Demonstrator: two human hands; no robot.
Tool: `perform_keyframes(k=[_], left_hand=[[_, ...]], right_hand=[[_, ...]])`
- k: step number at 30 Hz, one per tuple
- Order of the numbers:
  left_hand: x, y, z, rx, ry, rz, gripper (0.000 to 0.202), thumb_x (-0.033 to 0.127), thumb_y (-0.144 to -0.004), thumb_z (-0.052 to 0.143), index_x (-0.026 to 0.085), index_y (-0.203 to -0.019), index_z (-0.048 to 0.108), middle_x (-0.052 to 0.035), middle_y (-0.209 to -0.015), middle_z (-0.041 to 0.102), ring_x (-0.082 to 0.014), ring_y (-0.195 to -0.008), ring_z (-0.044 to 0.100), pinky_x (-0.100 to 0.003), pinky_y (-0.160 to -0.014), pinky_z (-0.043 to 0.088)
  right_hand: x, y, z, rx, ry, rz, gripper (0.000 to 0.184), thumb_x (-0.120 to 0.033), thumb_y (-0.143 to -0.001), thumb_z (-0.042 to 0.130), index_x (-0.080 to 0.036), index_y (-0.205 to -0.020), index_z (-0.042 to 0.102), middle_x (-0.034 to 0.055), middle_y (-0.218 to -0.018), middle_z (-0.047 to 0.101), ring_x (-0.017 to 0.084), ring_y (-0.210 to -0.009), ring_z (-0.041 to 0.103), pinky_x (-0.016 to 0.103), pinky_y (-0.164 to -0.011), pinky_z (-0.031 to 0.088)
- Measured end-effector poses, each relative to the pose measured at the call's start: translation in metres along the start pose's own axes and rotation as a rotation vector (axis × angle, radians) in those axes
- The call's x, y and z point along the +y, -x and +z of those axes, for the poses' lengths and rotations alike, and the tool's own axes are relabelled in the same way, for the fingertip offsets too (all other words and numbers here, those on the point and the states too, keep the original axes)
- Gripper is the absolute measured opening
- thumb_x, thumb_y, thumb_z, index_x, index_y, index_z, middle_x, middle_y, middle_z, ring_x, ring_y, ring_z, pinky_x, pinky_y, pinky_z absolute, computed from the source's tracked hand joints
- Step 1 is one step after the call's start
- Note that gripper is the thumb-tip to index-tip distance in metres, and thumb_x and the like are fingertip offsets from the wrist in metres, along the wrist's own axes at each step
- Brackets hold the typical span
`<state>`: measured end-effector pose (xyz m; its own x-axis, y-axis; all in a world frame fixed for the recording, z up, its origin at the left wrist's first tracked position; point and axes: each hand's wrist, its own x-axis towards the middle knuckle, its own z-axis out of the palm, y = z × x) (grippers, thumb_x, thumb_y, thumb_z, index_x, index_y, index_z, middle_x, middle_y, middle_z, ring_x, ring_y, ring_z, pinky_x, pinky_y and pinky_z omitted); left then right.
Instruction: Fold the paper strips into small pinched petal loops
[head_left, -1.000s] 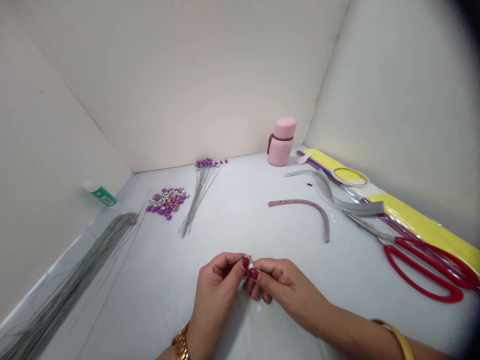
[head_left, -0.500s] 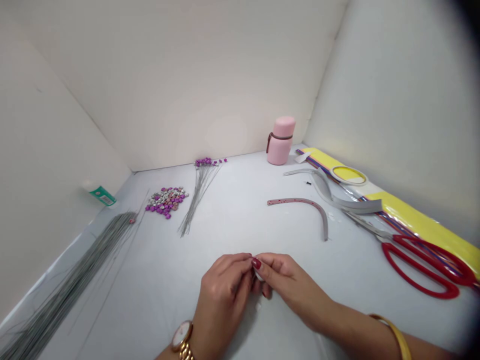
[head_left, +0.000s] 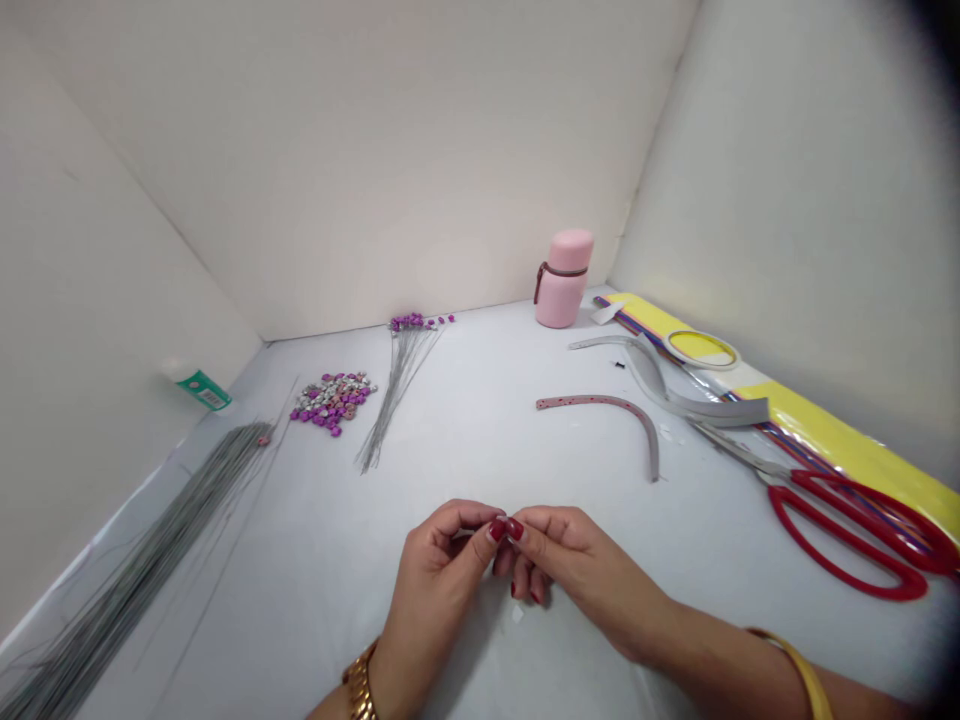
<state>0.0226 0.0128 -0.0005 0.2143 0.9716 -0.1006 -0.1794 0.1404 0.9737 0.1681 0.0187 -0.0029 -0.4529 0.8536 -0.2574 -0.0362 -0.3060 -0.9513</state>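
My left hand [head_left: 439,575] passes freely over the tabletop [head_left: 315,540] to the bundle of gray wires [head_left: 172,530]; my right hand [head_left: 574,565] meets the curved strip [head_left: 651,440], then the red-handled scissors [head_left: 825,558].

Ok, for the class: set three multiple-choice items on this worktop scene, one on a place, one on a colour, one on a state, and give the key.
1. Where do the red-handled scissors lie?
A. Beside the bundle of wires
B. At the right, beside the yellow sheet
C. Against the pink bottle

2. What colour are the fingernails?
A. Dark red
B. Pale blue
C. Green

3. How are the left hand and right hand placed?
A. Flat on the surface
B. Gripping the scissors
C. Meeting at the fingertips

Key: 1 B, they lie along the yellow sheet. 2 A, the polish shows dark red. 3 C, the fingertips meet mid-air.
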Motion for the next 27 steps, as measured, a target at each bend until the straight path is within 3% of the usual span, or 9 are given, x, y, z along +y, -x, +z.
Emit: perform_keyframes(k=[12,16,21,24,27], left_hand=[[-0.0074,0.0020,-0.0008,0.185,-0.200,-0.009,0.013,0.025,-0.079,0.055,0.014,-0.081,0.062,-0.0019,-0.061,0.062,-0.0142,-0.059,0.057,-0.027,-0.058,0.045],[-0.0072,0.0056,-0.0022,0.200,-0.378,0.123,0.013,0.023,-0.080,0.054,0.016,-0.080,0.064,-0.0036,-0.068,0.065,-0.0158,-0.063,0.060,-0.028,-0.060,0.047],[-0.0025,0.0095,-0.0061,0.070,-0.595,0.380,0.016,0.015,-0.079,0.053,0.019,-0.086,0.067,-0.0059,-0.082,0.066,-0.0178,-0.078,0.060,-0.030,-0.072,0.047],[-0.0020,0.0078,-0.0048,0.085,-0.517,0.298,0.015,0.018,-0.079,0.054,0.019,-0.087,0.067,-0.0077,-0.089,0.066,-0.0195,-0.082,0.060,-0.031,-0.073,0.047],[-0.0032,0.0044,-0.0022,0.096,-0.288,0.102,0.015,0.023,-0.079,0.056,0.016,-0.089,0.064,-0.0046,-0.073,0.064,-0.0165,-0.065,0.060,-0.030,-0.063,0.048]], right_hand=[[-0.0030,0.0026,0.0039,-0.041,0.002,0.049,0.032,-0.039,-0.080,0.051,-0.011,-0.069,0.060,0.0007,-0.056,0.056,0.008,-0.049,0.049,0.020,-0.048,0.036],[-0.0046,0.0027,0.0042,-0.043,-0.064,0.041,0.033,-0.041,-0.080,0.052,-0.011,-0.070,0.061,0.0020,-0.060,0.058,0.008,-0.050,0.051,0.019,-0.047,0.035],[-0.0062,0.0027,0.0044,-0.008,-0.118,0.013,0.043,-0.052,-0.077,0.049,-0.011,-0.071,0.061,0.0013,-0.057,0.057,0.008,-0.048,0.050,0.019,-0.045,0.033],[-0.0063,0.0027,0.0045,0.001,-0.117,0.014,0.041,-0.051,-0.077,0.050,-0.012,-0.075,0.062,0.0000,-0.056,0.056,0.008,-0.048,0.049,0.019,-0.045,0.033],[-0.0058,0.0025,0.0045,0.003,-0.089,0.001,0.038,-0.048,-0.079,0.051,-0.012,-0.074,0.062,0.0001,-0.058,0.056,0.008,-0.048,0.049,0.019,-0.046,0.034]])
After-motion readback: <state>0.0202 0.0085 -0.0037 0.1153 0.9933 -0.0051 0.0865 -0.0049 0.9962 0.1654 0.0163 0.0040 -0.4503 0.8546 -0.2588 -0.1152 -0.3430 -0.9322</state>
